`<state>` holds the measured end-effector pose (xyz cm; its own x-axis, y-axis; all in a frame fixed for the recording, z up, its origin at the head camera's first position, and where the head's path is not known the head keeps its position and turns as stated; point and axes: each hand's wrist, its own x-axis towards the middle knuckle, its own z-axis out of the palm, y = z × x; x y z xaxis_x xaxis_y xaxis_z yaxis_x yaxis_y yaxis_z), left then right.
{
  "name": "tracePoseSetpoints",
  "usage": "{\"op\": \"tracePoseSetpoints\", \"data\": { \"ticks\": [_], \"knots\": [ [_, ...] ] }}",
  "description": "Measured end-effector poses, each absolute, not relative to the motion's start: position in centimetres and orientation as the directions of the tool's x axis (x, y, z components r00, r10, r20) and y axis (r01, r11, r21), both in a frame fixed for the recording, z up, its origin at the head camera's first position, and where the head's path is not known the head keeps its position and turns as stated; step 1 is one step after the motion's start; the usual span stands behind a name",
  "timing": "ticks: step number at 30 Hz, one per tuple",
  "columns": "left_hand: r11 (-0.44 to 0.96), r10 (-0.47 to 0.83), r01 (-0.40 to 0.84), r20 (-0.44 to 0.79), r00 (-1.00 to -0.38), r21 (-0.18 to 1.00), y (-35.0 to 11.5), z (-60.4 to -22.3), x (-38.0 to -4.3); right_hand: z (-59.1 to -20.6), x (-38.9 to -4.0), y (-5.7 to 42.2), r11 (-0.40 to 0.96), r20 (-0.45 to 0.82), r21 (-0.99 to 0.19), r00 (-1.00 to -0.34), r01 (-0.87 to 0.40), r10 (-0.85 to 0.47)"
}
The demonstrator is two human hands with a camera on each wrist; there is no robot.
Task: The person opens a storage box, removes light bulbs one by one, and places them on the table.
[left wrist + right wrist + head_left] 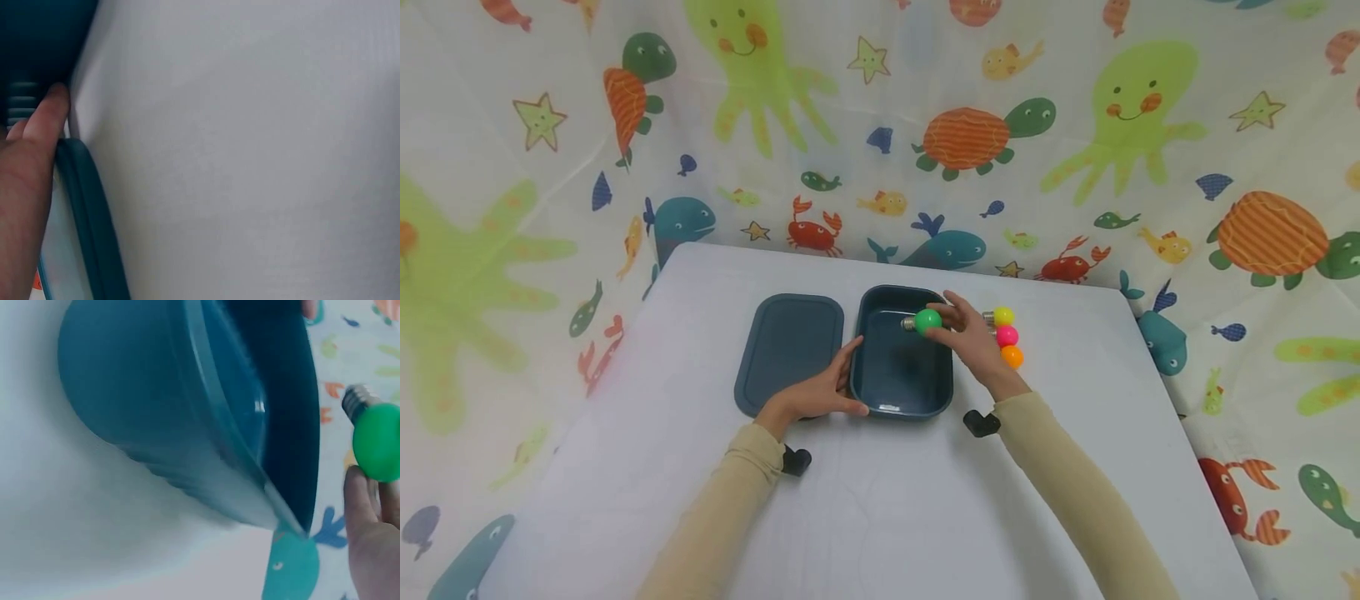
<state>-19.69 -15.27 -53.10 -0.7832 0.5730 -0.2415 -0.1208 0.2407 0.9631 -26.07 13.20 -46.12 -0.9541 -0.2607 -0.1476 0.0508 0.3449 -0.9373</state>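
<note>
A green light bulb (928,322) with a metal screw base is held between the thumb and fingers of my right hand (968,337). It hangs over the dark blue rectangular box (902,411), its base pointing left. In the right wrist view the bulb (379,442) is above the box's rim level. My left hand (817,393) rests against the box's left side, fingers stretched along the wall and thumb by the front left corner. From the left wrist view, a fingertip touches the box's outer wall (44,37).
Left of the box lies a matching flat lid (793,346), partly behind my left hand. Right of my right hand are a yellow bulb (1003,316), a pink bulb (1007,335) and an orange bulb (1012,357). A patterned curtain (917,208) surrounds the white table (880,517).
</note>
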Motion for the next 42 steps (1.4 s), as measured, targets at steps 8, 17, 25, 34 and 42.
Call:
{"op": "tracePoseSetpoints", "data": {
  "ticks": [8,17,25,34,42],
  "knots": [
    [0.243,0.577,-0.121,-0.243,-0.779,0.963,-15.3,-53.0,-19.7,-46.6,-25.4,15.9,0.155,-0.119,-0.983,-0.986,0.100,-0.115],
    [0.244,0.579,-0.117,-0.241,-0.779,0.963,-15.4,-52.9,-19.6,-46.7,-24.3,17.9,-0.073,-0.068,-0.994,-0.994,0.075,-0.089],
    [0.255,0.569,-0.127,-0.255,-0.782,0.959,-15.4,-52.9,-19.6,-47.3,-23.3,19.7,-0.115,-0.019,-0.993,-0.996,0.029,-0.085],
    [0.243,0.578,-0.126,-0.248,-0.777,0.962,-15.3,-52.9,-19.6,-48.7,-22.4,23.7,-0.019,-0.126,-0.992,-0.992,0.127,-0.018],
    [0.250,0.576,-0.130,-0.255,-0.777,0.960,-15.3,-53.1,-19.8,-50.2,-20.8,26.7,0.138,-0.196,-0.970,-0.980,0.199,0.039]
  ]
}}
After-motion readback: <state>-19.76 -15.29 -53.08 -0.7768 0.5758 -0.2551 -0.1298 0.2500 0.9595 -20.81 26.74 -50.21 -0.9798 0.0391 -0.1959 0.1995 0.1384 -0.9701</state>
